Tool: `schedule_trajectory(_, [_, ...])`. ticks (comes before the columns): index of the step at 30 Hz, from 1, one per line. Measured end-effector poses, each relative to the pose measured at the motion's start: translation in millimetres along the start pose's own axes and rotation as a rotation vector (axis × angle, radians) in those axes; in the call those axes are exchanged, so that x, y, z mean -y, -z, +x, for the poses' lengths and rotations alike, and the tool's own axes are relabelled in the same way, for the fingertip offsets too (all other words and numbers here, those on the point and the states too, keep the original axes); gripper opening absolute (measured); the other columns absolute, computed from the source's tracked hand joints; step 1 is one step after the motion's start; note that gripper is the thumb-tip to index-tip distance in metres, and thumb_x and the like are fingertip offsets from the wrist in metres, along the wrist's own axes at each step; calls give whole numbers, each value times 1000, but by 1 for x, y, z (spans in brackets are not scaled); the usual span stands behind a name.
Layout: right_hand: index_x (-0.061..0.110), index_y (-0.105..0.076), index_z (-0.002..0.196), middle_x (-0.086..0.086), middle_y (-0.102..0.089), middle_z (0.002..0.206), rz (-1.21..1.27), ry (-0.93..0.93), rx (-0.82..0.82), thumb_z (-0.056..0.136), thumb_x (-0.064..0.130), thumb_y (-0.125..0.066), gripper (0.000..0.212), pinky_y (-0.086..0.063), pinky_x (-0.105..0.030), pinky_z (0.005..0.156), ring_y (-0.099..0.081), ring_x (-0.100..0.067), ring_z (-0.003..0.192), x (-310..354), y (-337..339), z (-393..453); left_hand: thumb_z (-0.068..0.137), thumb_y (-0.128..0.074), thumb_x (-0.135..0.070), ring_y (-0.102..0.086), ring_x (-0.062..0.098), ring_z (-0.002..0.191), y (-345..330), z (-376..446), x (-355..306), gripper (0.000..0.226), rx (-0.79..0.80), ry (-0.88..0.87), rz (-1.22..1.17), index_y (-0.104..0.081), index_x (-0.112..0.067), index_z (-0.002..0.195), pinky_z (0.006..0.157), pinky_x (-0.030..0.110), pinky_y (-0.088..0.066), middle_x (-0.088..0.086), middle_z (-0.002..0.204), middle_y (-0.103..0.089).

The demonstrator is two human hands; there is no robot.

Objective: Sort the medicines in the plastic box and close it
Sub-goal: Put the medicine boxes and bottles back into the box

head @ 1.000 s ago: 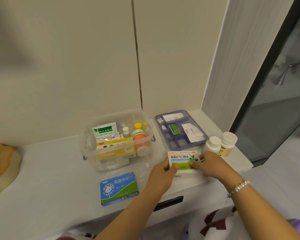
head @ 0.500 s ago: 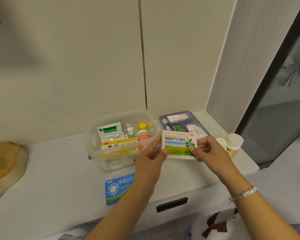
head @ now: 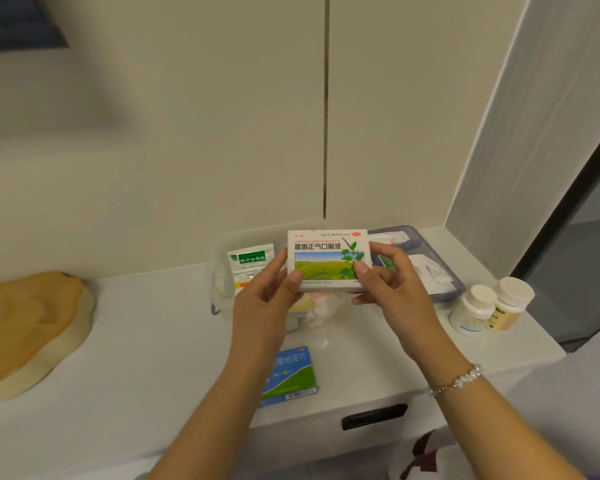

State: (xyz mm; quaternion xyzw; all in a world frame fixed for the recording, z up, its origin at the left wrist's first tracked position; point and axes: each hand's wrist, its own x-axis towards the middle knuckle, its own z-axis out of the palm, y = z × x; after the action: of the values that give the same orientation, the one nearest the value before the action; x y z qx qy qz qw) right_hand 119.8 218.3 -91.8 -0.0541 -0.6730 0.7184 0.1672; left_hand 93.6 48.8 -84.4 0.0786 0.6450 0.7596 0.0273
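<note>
Sorting is partly done. The clear plastic box (head: 222, 299) on the white counter (head: 153, 341) already holds a green-and-white sachet (head: 250, 259) and other packets, mostly hidden behind the hands. Not yet in: a blue-and-green carton (head: 291, 375) lying flat on the counter in front of the box, and two white-capped bottles (head: 489, 306) standing side by side at the right end of the counter. The lid (head: 440, 271), bluish, lies just right of the box with papers on it, so closing is not yet done.

The white carton with a green field picture (head: 328, 259) is held up in the air, above and in front of the box, printed face toward the person. Left hand (head: 271, 296) grips its left edge, thumb on the front face, fingers behind. Right hand (head: 392, 282) grips the right edge the same way, thumb on the front. Both forearms reach up from below; a bead bracelet (head: 454, 381) sits on the right wrist.

Judgement: carton is being read or checked before placing.
</note>
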Motion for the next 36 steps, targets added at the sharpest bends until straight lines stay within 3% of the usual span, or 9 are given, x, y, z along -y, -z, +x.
schedule_trajectory(4, [30, -52, 107, 11, -75, 84, 32, 17, 39, 85, 20, -60, 25, -56, -23, 58, -71, -12, 82, 0, -20, 10, 84, -62, -22, -68, 10, 97, 16, 7, -5, 36, -48, -44, 55, -60, -34, 117, 76, 20, -56, -3, 111, -70])
schedule_trajectory(9, [34, -54, 103, 15, -74, 83, 37, 12, 24, 85, 23, -62, 23, -58, -26, 57, -72, -14, 78, -1, -47, 23, 88, -56, -33, -65, -4, 92, 36, 18, -12, 31, -131, -112, 323, -58, -40, 118, 73, 12, -54, -19, 105, -68])
schedule_trajectory(13, [37, -53, 101, 8, -72, 87, -49, -4, -1, 84, 25, -63, 23, -57, -24, 53, -71, -10, 71, -5, -68, 37, 90, -53, -35, -56, 8, 109, 56, 28, -9, 27, -226, -94, 493, -62, -33, 115, 95, 32, -45, -9, 120, -63])
schedule_trajectory(18, [45, -48, 91, 4, -69, 82, -369, -22, 4, 82, 34, -64, 22, -58, -32, 56, -68, -12, 65, -13, -84, 53, 89, -54, -31, -49, 14, 118, 77, 34, 4, 37, -297, -7, 567, -55, -22, 125, 100, 32, -39, 1, 131, -54])
schedule_trajectory(21, [41, -49, 94, 5, -67, 77, -486, -59, 54, 81, 34, -64, 22, -59, -42, 65, -68, -16, 68, -18, -91, 61, 90, -54, -31, -53, 10, 104, 84, 36, 8, 47, -286, 149, 438, -42, -24, 135, 92, 34, -48, 0, 128, -54])
schedule_trajectory(24, [33, -51, 101, 2, -66, 83, -582, -87, 100, 81, 35, -62, 23, -58, -44, 67, -67, -20, 67, -23, -101, 66, 92, -51, -27, -59, -2, 83, 89, 38, 12, 46, -275, 232, 291, -40, -24, 136, 66, 16, -48, -14, 92, -62])
schedule_trajectory(27, [30, -49, 102, 2, -64, 90, -706, -137, 124, 82, 39, -58, 23, -54, -40, 71, -64, -18, 73, -29, -112, 70, 93, -49, -22, -60, -4, 78, 92, 39, 16, 44, -280, 251, 237, -41, -23, 136, 50, 6, -46, -16, 90, -60])
schedule_trajectory(32, [17, -50, 111, -3, -58, 92, -1188, -196, 225, 91, 41, -40, 33, -38, -31, 68, -49, -22, 78, -32, -117, 71, 94, -47, -19, -61, -2, 79, 92, 41, 17, 42, -283, 262, 217, -41, -25, 135, 50, 7, -47, -14, 90, -61])
schedule_trajectory(36, [13, -58, 103, 1, -51, 70, -1287, -180, 242, 94, 42, -32, 40, -39, -30, 66, -52, -23, 72, -36, -115, 69, 93, -48, -17, -62, 0, 77, 93, 41, 17, 41, -280, 255, 233, -42, -25, 133, 48, 6, -47, -15, 87, -62])
